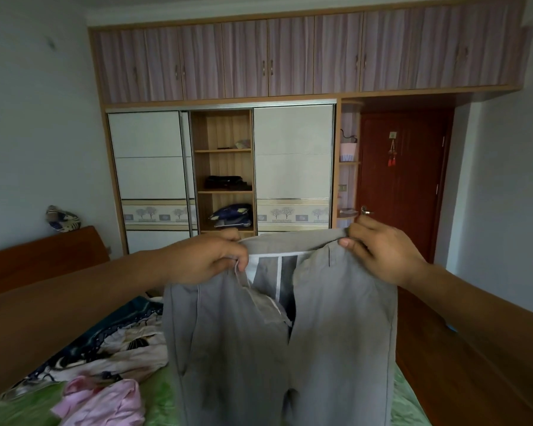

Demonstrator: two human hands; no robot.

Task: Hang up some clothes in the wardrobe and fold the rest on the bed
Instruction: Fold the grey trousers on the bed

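As I stand facing the wardrobe (222, 167), my left hand (203, 256) and right hand (382, 250) pinch shut on the waistband of grey trousers (336, 348), legs hanging straight down over the bed (403, 395).

Plain grey trousers (290, 348) show a white and dark-grey lining at the waist. Near left, a pink garment (105, 401) lies on green bedding (157, 401). The far wardrobe (293, 167) has white doors banded with tree prints.

Two bare forearms, sleeveless, left hand (210, 256) and right hand (382, 250) ungloved
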